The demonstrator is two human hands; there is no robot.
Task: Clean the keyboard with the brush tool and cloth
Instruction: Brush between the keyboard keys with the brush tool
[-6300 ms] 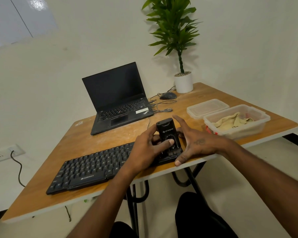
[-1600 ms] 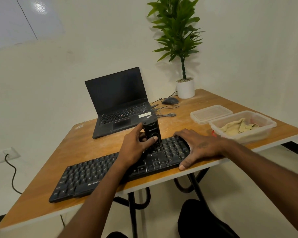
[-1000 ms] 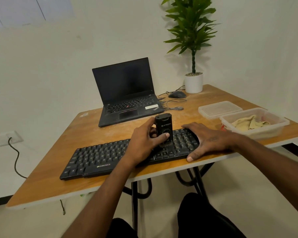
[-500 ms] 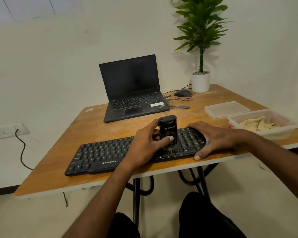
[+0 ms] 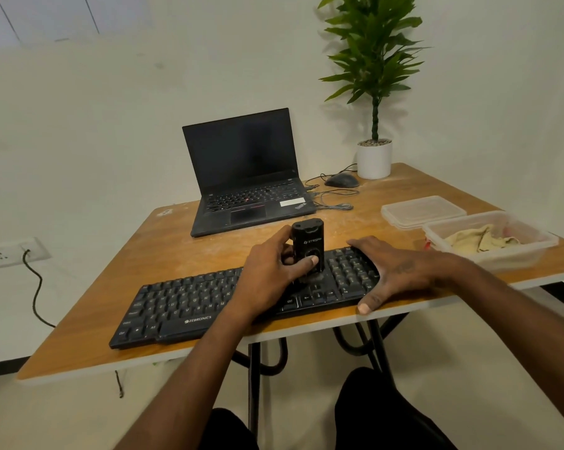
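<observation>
A black keyboard (image 5: pixel 189 303) lies along the near edge of the wooden table (image 5: pixel 183 251). My left hand (image 5: pixel 269 277) grips a black upright brush tool (image 5: pixel 307 246), whose lower end rests on the keys right of the keyboard's middle. My right hand (image 5: pixel 400 271) lies flat on the keyboard's right end, fingers spread, thumb at the table edge. A yellowish cloth (image 5: pixel 480 240) sits in a clear plastic tub (image 5: pixel 501 254) to the right.
An open black laptop (image 5: pixel 244 177) stands behind the keyboard. A mouse (image 5: pixel 341 180) with cables and a potted plant (image 5: pixel 374 157) are at the back right. A clear lid (image 5: pixel 421 211) lies beside the tub. A wall socket with cord (image 5: pixel 24 254) is at left.
The brush tool moved left from the keyboard's right end toward its middle-right keys. My right hand went from beside the tool to lying flat on the keyboard's right end. The view shifted.
</observation>
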